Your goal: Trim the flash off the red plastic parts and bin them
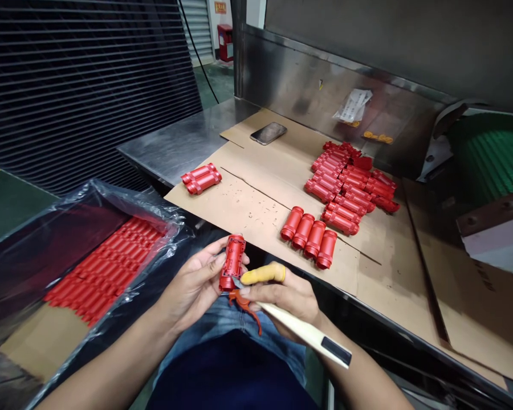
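A ribbed red moulded plastic cylinder (233,262) stands upright in the person's left hand (192,285), held in the air above the lap, just off the near edge of the work surface. The left fingers curl behind it and the thumb presses along its side, a closed wrap that appears to steady the part while leaving its lower end exposed. From that end hangs a twisted orange-red plastic runner (244,304). The right hand (284,299) pinches a cream-handled utility knife (303,329) with a black end, bringing its small steel blade (236,282) close against the cylinder's base; whether the edge touches, the fingers partly hide. A yellow rubber finger cot (260,274) sheathes one right finger, which lies raised above the knife, probably as protection near the blade. Ahead, a brown corrugated cardboard sheet (235,196) covers a stainless steel table (175,148) and carries a row of four red cylinders (310,238), a pair of red cylinders (200,177) and a larger heap of red cylinders (350,176), grouped apart, with pale plastic shavings (260,215) scattered between them. To the left, a clear-plastic-lined box (111,199) holds tight parallel rows of red cylinders (106,267), packed closely to share the space. A smartphone (268,133) lies on the far cardboard, beside a stainless steel backsplash (325,80)
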The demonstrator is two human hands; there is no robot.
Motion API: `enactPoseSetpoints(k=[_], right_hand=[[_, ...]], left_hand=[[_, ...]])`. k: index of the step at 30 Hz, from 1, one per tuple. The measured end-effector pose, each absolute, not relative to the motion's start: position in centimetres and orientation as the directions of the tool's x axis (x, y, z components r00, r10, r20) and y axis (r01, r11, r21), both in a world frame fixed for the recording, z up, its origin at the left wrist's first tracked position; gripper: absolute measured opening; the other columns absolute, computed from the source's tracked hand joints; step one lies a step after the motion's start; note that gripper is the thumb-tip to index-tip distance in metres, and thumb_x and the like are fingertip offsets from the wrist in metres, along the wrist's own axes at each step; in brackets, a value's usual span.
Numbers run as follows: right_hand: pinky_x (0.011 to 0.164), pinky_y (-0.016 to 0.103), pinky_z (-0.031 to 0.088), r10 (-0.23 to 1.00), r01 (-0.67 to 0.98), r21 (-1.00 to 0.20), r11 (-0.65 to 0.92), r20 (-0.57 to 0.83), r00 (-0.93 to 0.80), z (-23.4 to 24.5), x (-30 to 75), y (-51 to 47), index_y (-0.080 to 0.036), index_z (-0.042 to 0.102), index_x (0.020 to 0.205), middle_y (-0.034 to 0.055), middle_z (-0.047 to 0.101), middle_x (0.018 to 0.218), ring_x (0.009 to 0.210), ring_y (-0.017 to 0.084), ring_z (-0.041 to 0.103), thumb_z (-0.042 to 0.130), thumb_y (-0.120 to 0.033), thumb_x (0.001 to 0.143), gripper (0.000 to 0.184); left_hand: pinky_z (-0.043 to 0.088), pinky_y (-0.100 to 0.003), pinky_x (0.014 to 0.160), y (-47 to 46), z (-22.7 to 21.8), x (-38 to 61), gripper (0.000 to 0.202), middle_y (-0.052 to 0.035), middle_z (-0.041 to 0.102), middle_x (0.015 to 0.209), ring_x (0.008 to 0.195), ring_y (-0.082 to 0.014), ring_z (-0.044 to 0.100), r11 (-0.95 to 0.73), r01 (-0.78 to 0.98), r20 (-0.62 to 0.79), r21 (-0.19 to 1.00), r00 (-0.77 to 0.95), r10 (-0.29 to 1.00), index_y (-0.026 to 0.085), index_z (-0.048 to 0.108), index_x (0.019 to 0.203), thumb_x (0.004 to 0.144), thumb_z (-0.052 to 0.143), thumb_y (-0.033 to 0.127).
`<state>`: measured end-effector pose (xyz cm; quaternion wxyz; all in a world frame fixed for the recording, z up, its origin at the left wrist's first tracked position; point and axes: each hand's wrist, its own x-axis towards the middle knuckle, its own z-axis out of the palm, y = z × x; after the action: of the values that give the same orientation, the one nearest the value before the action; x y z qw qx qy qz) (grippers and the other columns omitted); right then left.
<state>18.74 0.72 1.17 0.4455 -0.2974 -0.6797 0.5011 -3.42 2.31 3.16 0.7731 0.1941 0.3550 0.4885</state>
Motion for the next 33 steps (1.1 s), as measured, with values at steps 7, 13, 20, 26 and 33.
enactPoseSetpoints(k=[7,13,20,26,33], right_hand=[[0.1,0.036,0.072,0.814,-0.172,-0.938,0.3,0.345,-0.466,0.6,18.9,0.9,-0.03,0.083,0.13,0.0077,0.075,0.136,0.115,0.024,0.08,0.078,-0.033,0.105,0.026],[0.082,0.032,0.075,0.846,-0.151,-0.97,0.189,0.239,-0.477,0.7,18.4,0.8,-0.027,0.076,0.142,0.0075,0.078,0.12,0.1,0.022,0.082,0.072,-0.033,0.108,0.034],[0.09,0.033,0.069,0.647,0.085,-0.832,0.548,0.357,-0.674,4.7,19.6,3.0,-0.023,0.08,0.127,0.0072,0.079,0.116,0.104,0.021,0.078,0.063,-0.027,0.112,0.022],[0.079,0.03,0.068,0.823,0.091,-0.865,0.493,0.43,-0.371,3.7,18.3,2.9,-0.03,0.075,0.129,0.0008,0.078,0.1,0.083,0.017,0.076,0.072,-0.036,0.107,0.022],[0.079,0.035,0.069,0.917,-0.185,-0.904,0.385,0.398,-0.034,3.3,19.0,3.1,-0.026,0.076,0.119,0.0075,0.079,0.105,0.086,0.019,0.078,0.073,-0.028,0.108,0.012]], left_hand=[[0.067,-0.032,0.084,2.3,3.3,-3.4,0.054,-0.0188,0.081,0.116,0.093,-0.0219,0.079,0.451,-0.611,-0.356,0.651,0.279,0.892,0.012,0.062,0.15,0.1,0.079,0.023],[0.068,-0.031,0.082,2.2,3.2,-3.5,0.052,-0.0179,0.081,0.115,0.093,-0.0221,0.08,0.443,-0.617,-0.337,0.65,0.289,0.896,0.013,0.063,0.148,0.1,0.079,0.023],[0.067,-0.029,0.082,2.4,2.3,-3.7,0.049,-0.0184,0.082,0.117,0.094,-0.0218,0.081,0.453,-0.6,-0.331,0.659,0.309,0.892,0.012,0.063,0.147,0.101,0.077,0.021],[0.067,-0.032,0.086,2.4,2.2,-3.5,0.05,-0.0172,0.081,0.117,0.095,-0.0228,0.081,0.464,-0.604,-0.346,0.648,0.309,0.886,0.014,0.065,0.146,0.099,0.079,0.022],[0.065,-0.031,0.088,2.6,2.8,-3.9,0.054,-0.0191,0.08,0.118,0.095,-0.0223,0.079,0.442,-0.617,-0.291,0.651,0.335,0.896,0.013,0.061,0.153,0.101,0.075,0.019]])
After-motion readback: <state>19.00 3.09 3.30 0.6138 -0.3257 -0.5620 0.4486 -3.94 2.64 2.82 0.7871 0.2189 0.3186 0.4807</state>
